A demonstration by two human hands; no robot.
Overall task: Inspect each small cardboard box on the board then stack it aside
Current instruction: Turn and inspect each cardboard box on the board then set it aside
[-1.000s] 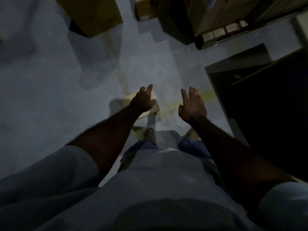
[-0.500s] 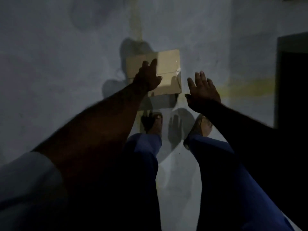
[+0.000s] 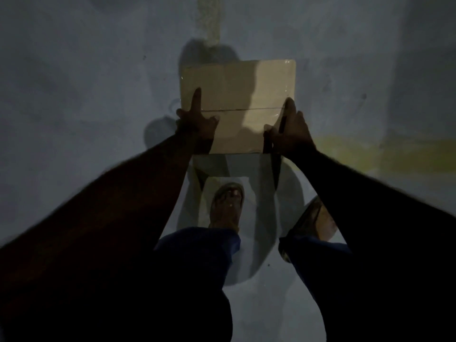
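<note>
1. Head view, the hold: the cardboard box sits straight ahead of the person, between both hands and over the grey floor, its broad top face turned up to the camera. I judge this suits the inspecting step, since the seam across the top faces the eyes.
2. Head view, left hand: it covers the box's near left corner. The index finger lies straight along the top face and the thumb is spread flat beside it, probably to steady that side.
3. Head view, right hand: it clasps the near right edge, with the thumb hooked onto the top and the fingers running up the right side. Together the two hands brace the box from opposite sides.
4. Head view, hidden: the left hand's other fingers are out of sight, so I cannot tell whether that hand grasps the edge or only presses. The undersides of both hands are hidden too.
5. Head view, unclear: dim light and overlapping shadows make it hard to tell whether the box is lifted or resting. A dark shadow crosses the middle of its top.
6. Head view, cut off: no board, no other boxes and no stack show. Below the box are a sandalled foot and blue trousers; a yellow stripe marks the floor on the right.
</note>
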